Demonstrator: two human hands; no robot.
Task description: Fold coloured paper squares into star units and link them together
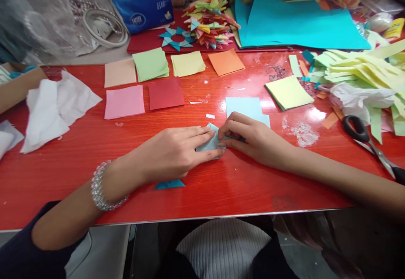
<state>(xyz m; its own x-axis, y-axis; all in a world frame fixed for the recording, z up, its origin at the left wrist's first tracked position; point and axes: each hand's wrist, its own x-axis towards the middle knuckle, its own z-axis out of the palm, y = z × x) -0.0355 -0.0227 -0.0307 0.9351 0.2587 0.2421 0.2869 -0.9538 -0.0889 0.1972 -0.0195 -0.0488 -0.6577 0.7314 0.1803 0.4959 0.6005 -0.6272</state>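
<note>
A small light blue paper (211, 141) with folds in it lies on the red table between my hands. My left hand (180, 150) rests over its left side, fingers stretched out and thumb along the lower edge. With fingertips pinched together, my right hand (249, 137) grips the right side of the same paper. Just behind my right hand are flat light blue sheets (243, 106). A folded teal piece (170, 184) lies below my left hand, near the front edge.
Stacks of coloured squares, among them a red stack (166, 93) and a yellow stack (290, 92), lie farther back. Scissors (375, 148) and paper strips (357, 70) are at the right. White tissues (53, 108) lie left. Folded stars (211, 21) are piled behind.
</note>
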